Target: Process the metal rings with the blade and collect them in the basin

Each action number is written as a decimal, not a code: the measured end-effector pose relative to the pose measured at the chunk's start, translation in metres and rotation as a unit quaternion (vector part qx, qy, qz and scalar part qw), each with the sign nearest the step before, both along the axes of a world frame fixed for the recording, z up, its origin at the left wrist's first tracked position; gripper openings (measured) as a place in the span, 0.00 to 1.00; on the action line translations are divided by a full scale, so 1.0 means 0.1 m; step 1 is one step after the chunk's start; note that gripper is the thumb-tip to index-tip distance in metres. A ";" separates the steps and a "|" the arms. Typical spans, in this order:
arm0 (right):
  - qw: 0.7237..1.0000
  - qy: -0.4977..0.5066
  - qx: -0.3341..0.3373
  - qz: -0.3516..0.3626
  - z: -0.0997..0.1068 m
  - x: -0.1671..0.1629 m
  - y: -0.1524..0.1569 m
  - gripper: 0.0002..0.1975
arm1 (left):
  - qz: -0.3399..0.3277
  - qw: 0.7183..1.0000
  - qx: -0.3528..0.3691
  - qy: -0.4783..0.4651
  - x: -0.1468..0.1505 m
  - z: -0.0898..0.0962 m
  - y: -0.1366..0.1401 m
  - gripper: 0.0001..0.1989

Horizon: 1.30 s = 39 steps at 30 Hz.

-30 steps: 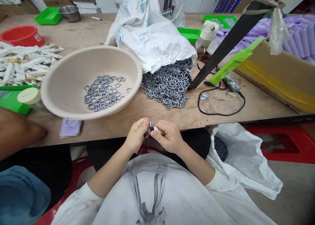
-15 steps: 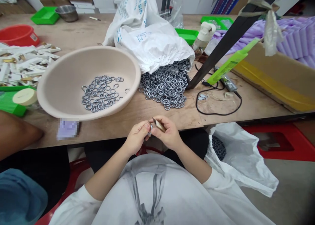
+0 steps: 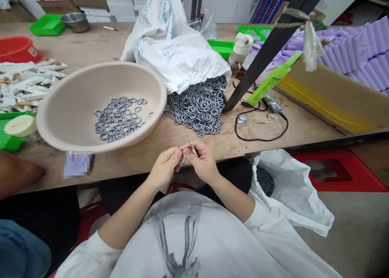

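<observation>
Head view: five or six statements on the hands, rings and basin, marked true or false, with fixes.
1. The left hand and right hand are close together. True.
2. A grey ring shows at the left hand's fingertips. True.
3. The right hand is empty. False: it holds a slim pointed tool.
4. The basin stands left of the white sack. True.
5. The basin is filled to its rim. False: loose rings cover only part of its bottom.
6. No rings lie outside the basin. False: a heap of rings lies at the sack's mouth.

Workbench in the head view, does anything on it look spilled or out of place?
Possibly spilled: grey rings lie heaped loose on the workbench at the mouth of the white sack, while others sit contained in the beige basin. It may be deliberate.
</observation>
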State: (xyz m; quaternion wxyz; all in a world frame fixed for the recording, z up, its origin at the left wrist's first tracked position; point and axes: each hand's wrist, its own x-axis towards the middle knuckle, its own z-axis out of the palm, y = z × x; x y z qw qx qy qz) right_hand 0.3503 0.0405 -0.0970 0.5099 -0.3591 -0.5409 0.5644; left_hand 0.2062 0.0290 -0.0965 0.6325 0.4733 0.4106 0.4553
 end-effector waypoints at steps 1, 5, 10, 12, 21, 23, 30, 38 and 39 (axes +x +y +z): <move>1.000 -0.013 0.010 -0.009 -0.03 0.00 -0.01 0.18 | 0.014 1.000 -0.016 -0.014 0.02 0.00 0.00 0.25; 0.997 -0.053 0.049 -0.038 -0.15 0.00 -0.06 0.18 | 0.051 0.994 -0.078 -0.058 0.09 0.03 -0.03 0.25; 0.989 -0.092 0.077 -0.085 -0.19 -0.03 -0.09 0.14 | 0.063 0.984 -0.139 -0.092 0.13 0.09 -0.10 0.26; 0.992 -0.072 0.060 -0.082 -0.17 -0.05 -0.09 0.13 | 0.070 0.983 -0.142 -0.096 0.14 0.10 -0.11 0.26; 0.997 0.054 -0.059 -0.013 -0.09 -0.08 -0.05 0.13 | 0.081 0.984 -0.128 -0.094 0.16 0.05 -0.07 0.26; 0.997 0.046 -0.061 -0.016 -0.09 -0.08 -0.05 0.13 | 0.083 0.984 -0.131 -0.089 0.16 0.05 -0.07 0.26; 0.997 0.033 -0.069 -0.012 -0.09 -0.08 -0.05 0.16 | 0.087 0.984 -0.132 -0.079 0.15 0.05 -0.07 0.27; 0.998 -0.018 -0.040 -0.034 -0.10 -0.08 -0.02 0.18 | 0.081 0.985 -0.136 -0.072 0.16 0.05 -0.07 0.27; 0.998 -0.027 -0.033 -0.036 -0.10 -0.07 -0.02 0.18 | 0.081 0.985 -0.137 -0.071 0.15 0.05 -0.06 0.27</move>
